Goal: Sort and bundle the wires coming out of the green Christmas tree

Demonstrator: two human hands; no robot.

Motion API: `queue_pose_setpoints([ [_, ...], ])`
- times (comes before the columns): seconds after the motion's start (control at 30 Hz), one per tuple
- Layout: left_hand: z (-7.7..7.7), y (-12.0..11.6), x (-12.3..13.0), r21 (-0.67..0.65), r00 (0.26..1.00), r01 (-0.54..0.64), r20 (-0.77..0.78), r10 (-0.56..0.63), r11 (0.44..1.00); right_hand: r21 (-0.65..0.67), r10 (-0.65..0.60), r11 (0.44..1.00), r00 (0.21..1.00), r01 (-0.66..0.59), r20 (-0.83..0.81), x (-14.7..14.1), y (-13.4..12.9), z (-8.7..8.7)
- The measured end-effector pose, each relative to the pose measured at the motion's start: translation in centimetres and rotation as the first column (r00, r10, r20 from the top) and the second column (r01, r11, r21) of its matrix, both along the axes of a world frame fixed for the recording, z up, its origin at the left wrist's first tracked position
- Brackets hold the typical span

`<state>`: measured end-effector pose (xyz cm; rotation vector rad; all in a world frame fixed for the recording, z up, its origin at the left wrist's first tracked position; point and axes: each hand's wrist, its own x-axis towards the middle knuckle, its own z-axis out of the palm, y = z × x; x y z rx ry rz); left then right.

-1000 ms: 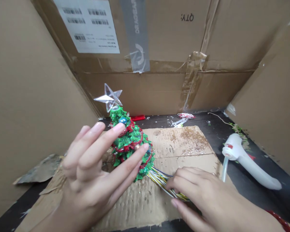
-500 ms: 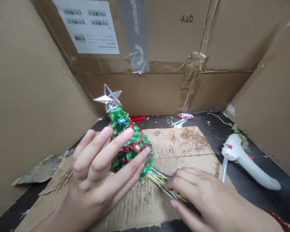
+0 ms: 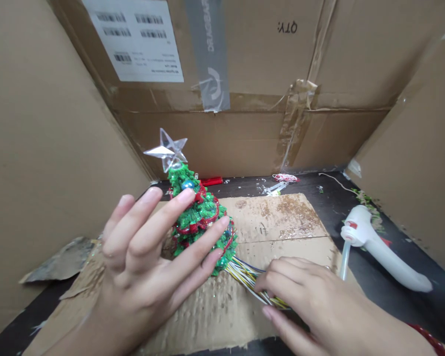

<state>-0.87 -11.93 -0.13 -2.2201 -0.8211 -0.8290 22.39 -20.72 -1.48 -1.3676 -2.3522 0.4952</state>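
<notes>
A small green Christmas tree with red garland leans over the cardboard, a clear star at its tip and a blue bauble below that. My left hand is in front of the tree, fingers stretched and apart, hiding part of its left and lower side. Whether the fingertips touch the branches I cannot tell. From the tree's base runs a bundle of white, yellow and dark wires. My right hand is closed around this bundle; the wires' far ends are hidden beneath it.
A white glue gun lies on the right. Under the tree is a glue-stained cardboard sheet. Cardboard walls enclose the left, back and right. A red object and pink-white string lie at the back; a torn scrap at left.
My left hand has shifted slightly left and up across the tree. A copper bauble visible before no longer shows. My right hand keeps its place on the wires.
</notes>
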Motion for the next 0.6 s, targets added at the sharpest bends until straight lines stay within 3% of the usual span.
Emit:
queue_pose_setpoints([
  [0.23, 0.02, 0.46, 0.16, 0.056, 0.996, 0.084, -0.029, -0.083, 0.995, -0.034, 0.002, 0.999, 1.0, -0.002, 0.017, -0.08, 0.07, 0.38],
  [0.6, -0.18, 0.21, -0.11, -0.005, 1.0, 0.003, -0.03, -0.004, 1.0, 0.011, 0.002, 1.0, 1.0, -0.002, -0.001, 0.0, -0.06, -0.04],
])
